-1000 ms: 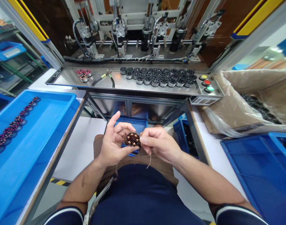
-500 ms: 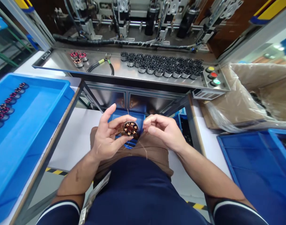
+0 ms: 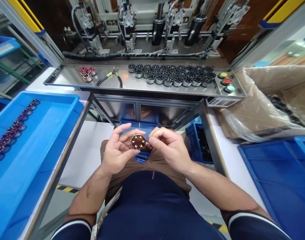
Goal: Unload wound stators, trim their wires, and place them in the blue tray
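Note:
A round motor stator (image 3: pixel 138 142) with copper coils sits between the thumb and fingers of my left hand (image 3: pixel 117 150), its open face turned up toward me. Fine loose copper wires stick out above and below it. Close by its right edge, my right hand (image 3: pixel 169 146) is pinched, seemingly on one thin wire end; the fingertips partly hide it. Both hands are above my lap, in front of the metal bench.
Ahead, the metal ledge (image 3: pixel 74 81) carries rows of black-topped stators (image 3: pixel 171 76), cutting pliers (image 3: pixel 109 76) and several wound stators (image 3: pixel 86 74). Push buttons (image 3: pixel 227 82) are at its right end. A blue tray (image 3: pixel 49 123) with stators stands left; a plastic-lined carton (image 3: pixel 262 86) stands right.
My right hand has come left, closer to the stator. The stator has turned slightly in my left hand. The whole view has shifted a little.

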{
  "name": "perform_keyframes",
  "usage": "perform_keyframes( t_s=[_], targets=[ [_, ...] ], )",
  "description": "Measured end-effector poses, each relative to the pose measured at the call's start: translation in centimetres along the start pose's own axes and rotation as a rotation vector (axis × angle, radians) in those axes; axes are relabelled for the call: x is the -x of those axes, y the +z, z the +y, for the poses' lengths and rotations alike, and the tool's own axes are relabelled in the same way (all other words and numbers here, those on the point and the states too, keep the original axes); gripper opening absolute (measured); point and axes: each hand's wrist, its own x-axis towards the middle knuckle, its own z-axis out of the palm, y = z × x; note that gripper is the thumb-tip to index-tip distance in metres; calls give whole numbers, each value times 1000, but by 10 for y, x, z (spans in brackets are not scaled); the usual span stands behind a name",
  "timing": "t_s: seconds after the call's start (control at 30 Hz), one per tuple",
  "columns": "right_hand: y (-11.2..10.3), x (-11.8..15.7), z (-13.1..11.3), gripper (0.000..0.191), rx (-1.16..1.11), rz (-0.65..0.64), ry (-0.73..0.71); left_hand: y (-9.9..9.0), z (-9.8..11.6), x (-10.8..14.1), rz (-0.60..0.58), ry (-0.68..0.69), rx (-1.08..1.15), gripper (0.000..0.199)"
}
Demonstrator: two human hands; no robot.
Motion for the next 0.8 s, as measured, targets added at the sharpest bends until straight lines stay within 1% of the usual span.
perform_keyframes(
  t_s=[0.1,0.17,0.23,0.3,0.37,0.43,0.5,0.53,0.63,0.73,0.8],
  targets=[
    [2,3,3,20,-6,43,-63,-1,-4,-1,0,-106,122,42],
    [3,4,5,18,15,62,-113,-1,-6,-3,1,-150,176,34],
    [5,5,6,16,43,80,-159,0,-8,-5,6,-173,211,36],
    [6,7,8,15,81,90,-198,3,-10,-7,20,-165,224,48],
    [7,10,10,15,124,96,-221,8,-13,-8,78,-123,191,57],
    [7,13,13,17,158,106,-214,12,-16,-8,177,-55,98,53],
    [6,15,15,20,174,121,-155,17,-17,-7,261,26,-31,45],
    [5,15,16,23,174,124,-116,19,-16,-6,281,73,-97,44],
    [2,12,15,28,111,83,-34,22,-12,-3,276,218,-272,48],
    [2,5,9,34,-3,-14,-18,20,-7,-2,210,335,-409,44],
    [4,2,7,34,-57,-61,-1,18,-6,-2,166,382,-469,45]
  ],
)
